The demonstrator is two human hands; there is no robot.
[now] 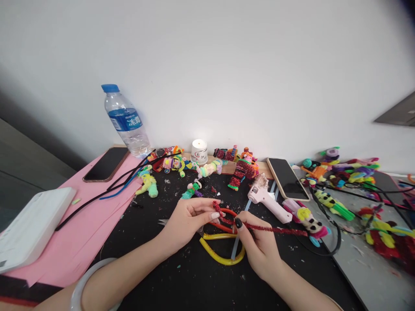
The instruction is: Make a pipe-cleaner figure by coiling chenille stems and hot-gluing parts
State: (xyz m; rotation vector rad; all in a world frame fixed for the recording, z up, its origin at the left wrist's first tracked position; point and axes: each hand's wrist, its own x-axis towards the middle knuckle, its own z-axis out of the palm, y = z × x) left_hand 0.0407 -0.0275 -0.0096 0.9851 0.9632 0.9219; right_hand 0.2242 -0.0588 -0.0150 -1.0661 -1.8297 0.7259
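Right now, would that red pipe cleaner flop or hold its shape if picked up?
Probably holds: the red pipe cleaner runs straight, without sagging, beyond the right hand. Likely bendable: its end curls at the left hand. Thin, probably light.

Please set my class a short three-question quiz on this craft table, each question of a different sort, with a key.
1. True or false: the left hand and right hand both pinch the red pipe cleaner.
2. The glue gun is: A green, B pink, C black.
3. Fill in: the bottle has a ____ cap.
Key: 1 true; 2 B; 3 blue.
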